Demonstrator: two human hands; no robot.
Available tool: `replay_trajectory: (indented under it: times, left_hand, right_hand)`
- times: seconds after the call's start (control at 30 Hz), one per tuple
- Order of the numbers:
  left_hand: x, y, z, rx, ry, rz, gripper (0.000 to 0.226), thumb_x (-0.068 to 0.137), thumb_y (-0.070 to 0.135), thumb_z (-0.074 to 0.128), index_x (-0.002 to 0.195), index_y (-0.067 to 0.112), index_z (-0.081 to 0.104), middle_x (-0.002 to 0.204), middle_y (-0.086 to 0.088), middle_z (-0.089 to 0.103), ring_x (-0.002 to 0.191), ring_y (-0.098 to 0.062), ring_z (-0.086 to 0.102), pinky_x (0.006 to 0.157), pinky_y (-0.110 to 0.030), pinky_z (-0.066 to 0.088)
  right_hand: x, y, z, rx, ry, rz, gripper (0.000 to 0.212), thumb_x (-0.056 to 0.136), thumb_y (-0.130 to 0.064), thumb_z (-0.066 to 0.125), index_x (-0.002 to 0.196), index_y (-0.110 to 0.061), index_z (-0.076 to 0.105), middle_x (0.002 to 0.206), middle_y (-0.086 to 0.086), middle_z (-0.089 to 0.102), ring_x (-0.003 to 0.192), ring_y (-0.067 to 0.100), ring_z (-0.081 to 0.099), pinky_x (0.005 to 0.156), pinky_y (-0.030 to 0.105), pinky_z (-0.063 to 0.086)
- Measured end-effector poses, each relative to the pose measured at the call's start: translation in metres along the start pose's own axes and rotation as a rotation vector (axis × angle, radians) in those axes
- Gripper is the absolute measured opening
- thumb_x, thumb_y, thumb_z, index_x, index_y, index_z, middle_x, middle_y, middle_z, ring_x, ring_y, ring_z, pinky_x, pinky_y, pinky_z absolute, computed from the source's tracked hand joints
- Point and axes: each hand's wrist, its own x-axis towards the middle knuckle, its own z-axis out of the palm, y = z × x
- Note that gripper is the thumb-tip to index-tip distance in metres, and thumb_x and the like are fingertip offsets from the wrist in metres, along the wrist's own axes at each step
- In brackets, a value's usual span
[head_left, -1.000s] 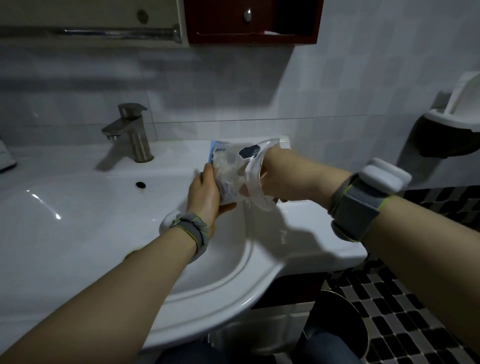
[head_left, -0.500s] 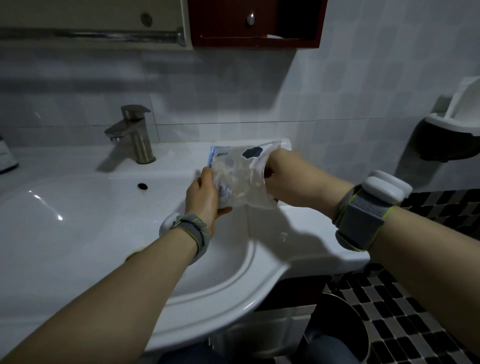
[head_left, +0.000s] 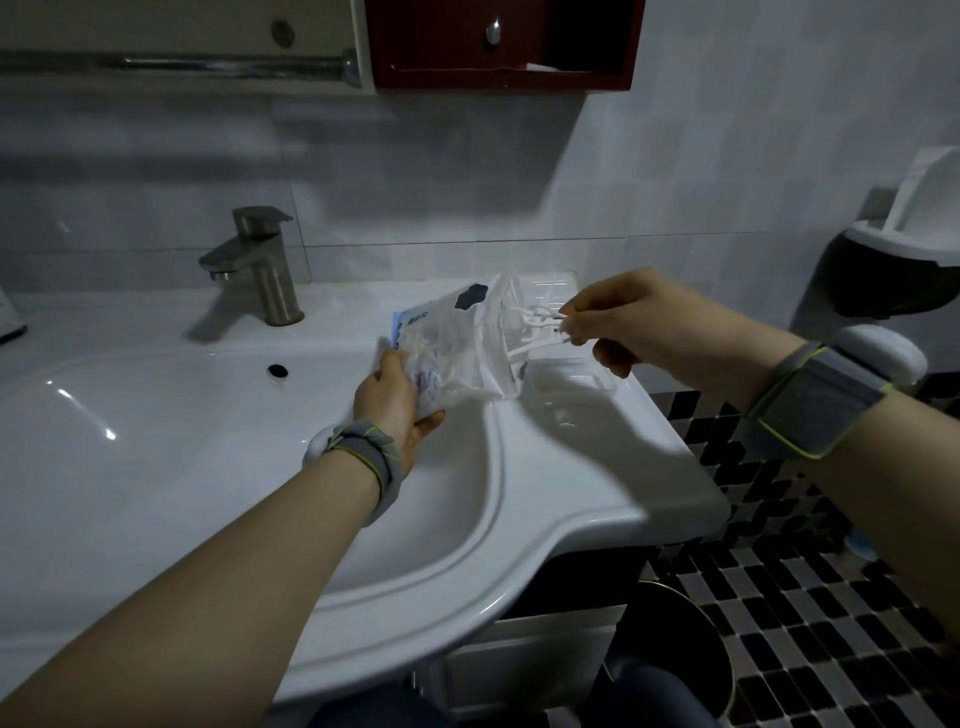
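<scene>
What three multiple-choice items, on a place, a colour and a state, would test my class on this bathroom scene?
1. Where does the tap stand? A. on the back ledge of the basin B. on the floor C. on the front rim
2. What colour is the cupboard? A. green B. dark red C. yellow
3. What is the right hand doing? A. hanging open B. pinching white picks C. turning the tap
Answers: A, it rises from the rear ledge; B, its front is dark red; B, it pinches picks at the mouth of the bag.
</scene>
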Motion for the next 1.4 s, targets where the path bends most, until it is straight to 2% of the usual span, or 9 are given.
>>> replay_trajectory:
  times: [0.43, 0.57, 0.67, 0.8, 0.93, 1.07, 1.2, 1.33, 1.4]
  left_hand:
    - [0.008, -0.004, -0.004, 0.03, 0.025, -0.009, 0.036, 0.102, 0.04, 0.039, 0.116, 0.018, 0.063, 0.096, -0.004, 0.068, 0.075, -0.017, 0.065, 0.042, -0.02, 0.051]
    - [0.006, -0.003, -0.005, 0.02, 0.032, -0.001, 0.031, 0.102, 0.041, 0.039, 0.107, 0.02, 0.062, 0.088, -0.001, 0.067, 0.072, -0.016, 0.063, 0.044, -0.021, 0.051]
    - [0.004, -0.003, -0.004, 0.013, 0.024, 0.001, 0.031, 0.103, 0.042, 0.039, 0.103, 0.021, 0.062, 0.085, 0.0, 0.066, 0.072, -0.015, 0.063, 0.045, -0.021, 0.051]
    - [0.004, -0.003, -0.003, -0.005, 0.007, -0.008, 0.035, 0.101, 0.047, 0.041, 0.11, 0.022, 0.063, 0.09, 0.0, 0.068, 0.075, -0.015, 0.065, 0.045, -0.019, 0.05]
    - [0.002, -0.003, -0.001, -0.011, -0.007, -0.007, 0.036, 0.101, 0.047, 0.041, 0.113, 0.021, 0.063, 0.089, 0.001, 0.068, 0.074, -0.015, 0.064, 0.045, -0.018, 0.05]
    - [0.0, -0.003, 0.0, -0.028, -0.018, -0.013, 0.035, 0.102, 0.046, 0.042, 0.111, 0.02, 0.064, 0.089, -0.001, 0.069, 0.074, -0.015, 0.064, 0.044, -0.018, 0.05]
    - [-0.002, -0.003, 0.002, -0.043, -0.038, -0.018, 0.035, 0.102, 0.045, 0.042, 0.11, 0.019, 0.064, 0.089, -0.001, 0.069, 0.073, -0.015, 0.064, 0.044, -0.018, 0.05]
    - [-0.004, -0.003, 0.004, -0.05, -0.061, -0.021, 0.035, 0.102, 0.045, 0.042, 0.109, 0.019, 0.064, 0.086, -0.001, 0.068, 0.072, -0.014, 0.063, 0.043, -0.018, 0.05]
    - [-0.005, -0.003, 0.004, -0.046, -0.07, -0.024, 0.034, 0.102, 0.045, 0.042, 0.109, 0.019, 0.063, 0.086, 0.0, 0.067, 0.072, -0.014, 0.063, 0.043, -0.018, 0.049]
  right_hand:
    - [0.003, 0.034, -0.011, 0.211, 0.084, 0.067, 0.008, 0.091, -0.007, 0.063, 0.091, -0.001, 0.069, 0.074, 0.007, 0.059, 0.051, 0.017, 0.045, 0.044, 0.025, 0.041]
    - [0.006, 0.043, -0.01, 0.043, 0.146, 0.072, 0.01, 0.09, -0.008, 0.061, 0.085, -0.005, 0.068, 0.062, 0.002, 0.057, 0.039, 0.01, 0.043, 0.043, 0.022, 0.036]
    - [0.01, 0.05, -0.004, -0.131, 0.143, 0.07, 0.01, 0.089, -0.012, 0.062, 0.085, -0.009, 0.071, 0.061, 0.001, 0.06, 0.046, 0.014, 0.047, 0.047, 0.022, 0.038]
    - [0.008, 0.053, 0.003, -0.255, 0.141, 0.034, 0.009, 0.089, -0.015, 0.063, 0.083, -0.017, 0.07, 0.046, -0.013, 0.057, 0.047, 0.013, 0.049, 0.045, 0.016, 0.038]
    - [0.006, 0.051, 0.004, -0.371, 0.128, -0.014, 0.01, 0.087, -0.016, 0.064, 0.088, -0.021, 0.074, 0.061, -0.009, 0.059, 0.054, 0.01, 0.051, 0.057, 0.021, 0.04]
    - [0.007, 0.049, 0.006, -0.421, 0.11, -0.027, 0.017, 0.086, -0.013, 0.063, 0.096, -0.017, 0.077, 0.066, -0.009, 0.062, 0.058, 0.004, 0.052, 0.057, 0.017, 0.039]
    - [0.009, 0.047, 0.009, -0.466, 0.099, -0.047, 0.021, 0.085, -0.014, 0.063, 0.099, -0.019, 0.078, 0.088, -0.003, 0.073, 0.081, 0.013, 0.064, 0.068, 0.018, 0.043]
    - [0.008, 0.047, 0.009, -0.463, 0.023, -0.042, 0.023, 0.087, -0.012, 0.061, 0.103, -0.019, 0.076, 0.089, -0.006, 0.07, 0.069, 0.001, 0.058, 0.063, 0.01, 0.042]
    - [0.007, 0.048, 0.011, -0.482, -0.003, -0.058, 0.027, 0.088, -0.01, 0.059, 0.107, -0.019, 0.074, 0.097, -0.005, 0.071, 0.079, 0.008, 0.062, 0.073, 0.015, 0.045]
